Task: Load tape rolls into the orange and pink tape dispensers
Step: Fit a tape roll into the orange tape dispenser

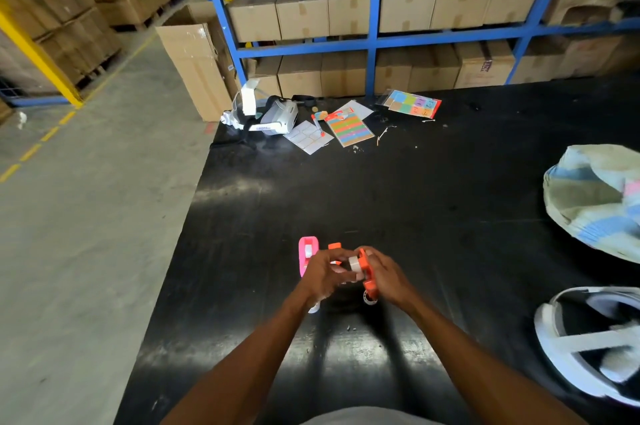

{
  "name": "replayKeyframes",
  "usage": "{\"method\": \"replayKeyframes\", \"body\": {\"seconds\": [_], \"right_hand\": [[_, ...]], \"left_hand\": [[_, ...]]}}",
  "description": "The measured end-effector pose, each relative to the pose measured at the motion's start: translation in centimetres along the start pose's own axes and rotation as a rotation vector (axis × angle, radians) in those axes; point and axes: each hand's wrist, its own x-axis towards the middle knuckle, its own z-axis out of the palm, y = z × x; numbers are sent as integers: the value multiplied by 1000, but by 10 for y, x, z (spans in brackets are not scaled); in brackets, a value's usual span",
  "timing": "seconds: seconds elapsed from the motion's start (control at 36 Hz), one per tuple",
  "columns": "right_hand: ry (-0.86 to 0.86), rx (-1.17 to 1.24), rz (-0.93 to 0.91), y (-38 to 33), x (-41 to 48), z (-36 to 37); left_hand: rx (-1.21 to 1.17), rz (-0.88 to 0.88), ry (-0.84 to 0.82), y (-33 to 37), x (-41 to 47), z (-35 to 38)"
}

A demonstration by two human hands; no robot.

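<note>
Tape roll going into the orange dispenser

Right hand [384, 274] grips the orange dispenser [366, 272] tilted open-side left, so left hand [323, 272], fingers pinched on the tape roll [354, 263], can seat it.

a glossy black surface [415, 216] carries a pink dispenser [306, 253]; just right of it, an orange dispenser [367, 274] with a white tape roll [354, 263]. far behind the pink dispenser, rainbow-striped sticker sheets [349, 128] and a blue rack [375, 39] of tan boxes.
</note>
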Motion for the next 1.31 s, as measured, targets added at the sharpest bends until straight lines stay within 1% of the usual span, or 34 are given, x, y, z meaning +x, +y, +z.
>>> {"method": "replayKeyframes", "body": {"seconds": [0.08, 0.33, 0.39, 0.47, 0.56, 0.64, 0.75, 0.89, 1.03, 1.08, 1.14, 1.19, 1.31], "right_hand": [[20, 35, -9, -2, 4, -1], [17, 97, 19, -10, 13, 2], [15, 80, 9, -10, 15, 1], [3, 76, -2, -9, 19, 2], [-5, 75, 0, -9, 19, 4], [-22, 94, 14, -8, 17, 4], [-8, 115, 12, 4, 20, 11], [4, 66, 28, 15, 19, 13], [15, 99, 63, 20, 25, 11], [28, 97, 83, 21, 29, 8], [44, 105, 101, 24, 37, 6], [45, 122, 123, 29, 45, 4], [71, 129, 135, 37, 56, 1]], "left_hand": [[-46, -16, -5, 0, 5, 0], [0, 22, 45, 5, 20, 0], [-49, -11, 67, 5, 22, 0], [-195, -71, 71, 6, 25, 2], [-214, -81, 82, 5, 28, 1], [-207, -88, 103, 6, 29, 2], [-182, -69, 173, 2, 28, 9], [-123, 2, 227, -14, 33, 17], [-91, -53, 199, -24, 44, 20], [-84, -92, 226, -27, 49, 21], [-19, -150, 300, -39, 55, 22], [132, -214, 385, -54, 62, 21], [514, -339, 390, -66, 69, 29]]}}
